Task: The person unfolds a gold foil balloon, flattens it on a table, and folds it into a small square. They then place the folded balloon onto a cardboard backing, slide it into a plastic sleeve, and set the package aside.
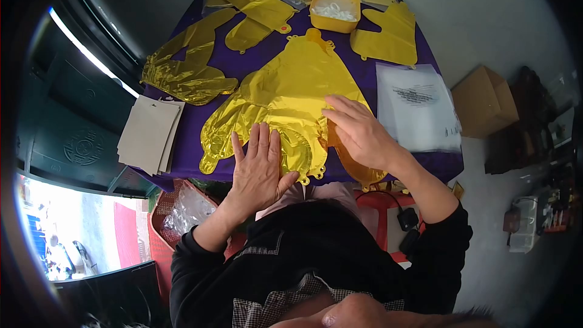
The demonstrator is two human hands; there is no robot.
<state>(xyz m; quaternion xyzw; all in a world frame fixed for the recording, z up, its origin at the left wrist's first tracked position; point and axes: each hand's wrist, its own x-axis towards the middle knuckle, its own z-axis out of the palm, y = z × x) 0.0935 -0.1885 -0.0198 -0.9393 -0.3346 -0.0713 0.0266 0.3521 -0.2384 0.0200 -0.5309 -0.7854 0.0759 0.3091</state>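
A large gold foil balloon (297,79), flat and wrinkled, lies across the middle of the purple-covered table. My left hand (257,161) rests palm down on its lower left part, fingers stretched out and thumb apart. Over the balloon's right side, my right hand (358,133) lies with its fingers extended to the left, touching the foil. Below the right hand, a darker amber part of the foil (362,167) hangs near the table's front edge. Small scalloped tabs show along the balloon's lower rim.
More flat gold foil balloons (188,54) lie at the left, back and right. A yellow tub (335,22) holds white rings or strips. Grey-beige cards (149,133) sit at the left edge, clear plastic bags (418,106) at the right. A red basket (161,218) stands below left.
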